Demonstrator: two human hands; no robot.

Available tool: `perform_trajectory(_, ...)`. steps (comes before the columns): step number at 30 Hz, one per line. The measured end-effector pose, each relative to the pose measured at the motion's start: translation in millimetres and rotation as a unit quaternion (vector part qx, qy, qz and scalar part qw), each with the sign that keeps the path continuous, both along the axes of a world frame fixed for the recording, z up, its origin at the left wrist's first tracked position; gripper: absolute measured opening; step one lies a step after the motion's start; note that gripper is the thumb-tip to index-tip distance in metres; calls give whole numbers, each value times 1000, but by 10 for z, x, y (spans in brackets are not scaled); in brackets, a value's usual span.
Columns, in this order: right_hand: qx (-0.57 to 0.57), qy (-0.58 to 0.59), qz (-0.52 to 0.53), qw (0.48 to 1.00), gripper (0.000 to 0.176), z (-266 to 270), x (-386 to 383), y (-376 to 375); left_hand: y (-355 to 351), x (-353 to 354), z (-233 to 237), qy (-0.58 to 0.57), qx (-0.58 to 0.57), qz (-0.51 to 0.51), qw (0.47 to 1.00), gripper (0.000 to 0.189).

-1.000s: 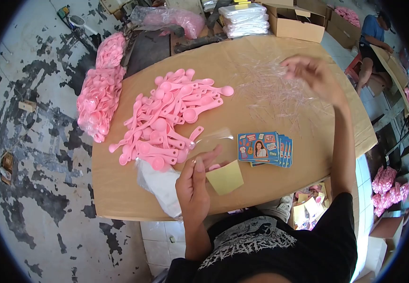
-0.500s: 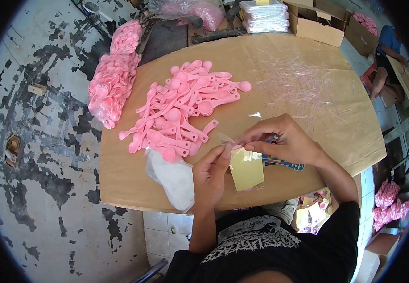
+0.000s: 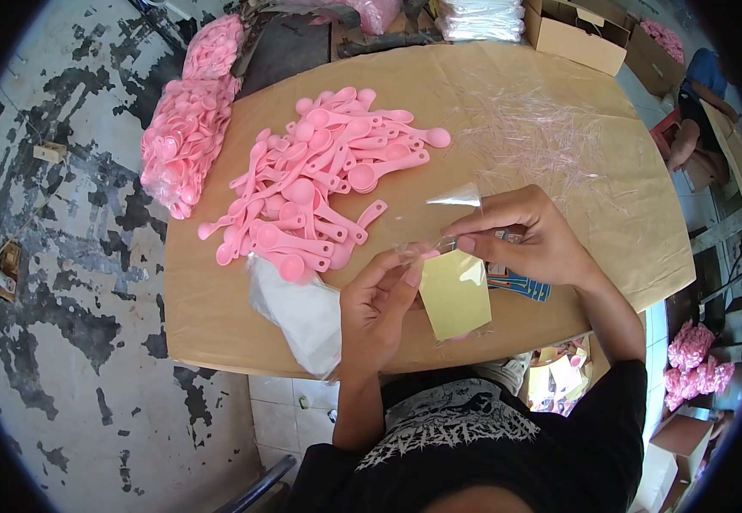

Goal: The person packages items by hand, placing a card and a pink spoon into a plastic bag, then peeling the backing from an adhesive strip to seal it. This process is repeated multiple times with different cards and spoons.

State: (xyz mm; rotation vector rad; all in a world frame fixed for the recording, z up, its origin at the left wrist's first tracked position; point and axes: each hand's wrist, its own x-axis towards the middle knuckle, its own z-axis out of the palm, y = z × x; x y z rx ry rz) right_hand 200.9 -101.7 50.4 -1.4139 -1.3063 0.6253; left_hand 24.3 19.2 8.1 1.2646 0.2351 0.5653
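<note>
Between my hands hangs a clear plastic bag with a yellow card in it; a bit of pink shows at its top and bottom edges. My left hand pinches the bag's top left corner. With thumb and index finger, my right hand pinches the top right, and a clear flap stands up there. Blue printed cards lie partly under my right hand. A heap of pink spoons lies beyond my left hand. White plastic bags lie left of my left wrist.
Thin clear strips are scattered at the table's back right. Bagged pink spoons sit at the left edge. Cardboard boxes stand behind. Below the front edge is a container of packed items. Another person sits far right.
My right hand has moved slightly up and away from my left. The clear flap now stands up larger between them, and the yellow card faces the camera more fully. The whole view has shifted slightly.
</note>
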Motion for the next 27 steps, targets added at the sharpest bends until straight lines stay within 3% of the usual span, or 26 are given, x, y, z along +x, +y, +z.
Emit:
perform_trajectory(6,151,-107,88,979,29,-137,180,15,44,-29,-57,-37,83,1,996,18)
perform_trajectory(12,173,-211,111,956,28,-89,204,-12,26,-72,-10,-55,108,-11,993,18)
perform_trajectory(16,174,-233,119,949,27,-63,182,-14,106,-123,-98,-54,152,-29,986,19)
perform_trajectory(19,162,-241,122,949,24,-23,160,-29,73,-109,-39,-59,64,-52,995,13)
perform_trajectory(23,124,-295,129,938,19,115,243,-76,31,-99,-48,-21,109,-38,993,14)
perform_trajectory(27,26,-258,7,966,21,368,44,-173,16,-125,-43,-12,106,-51,993,29)
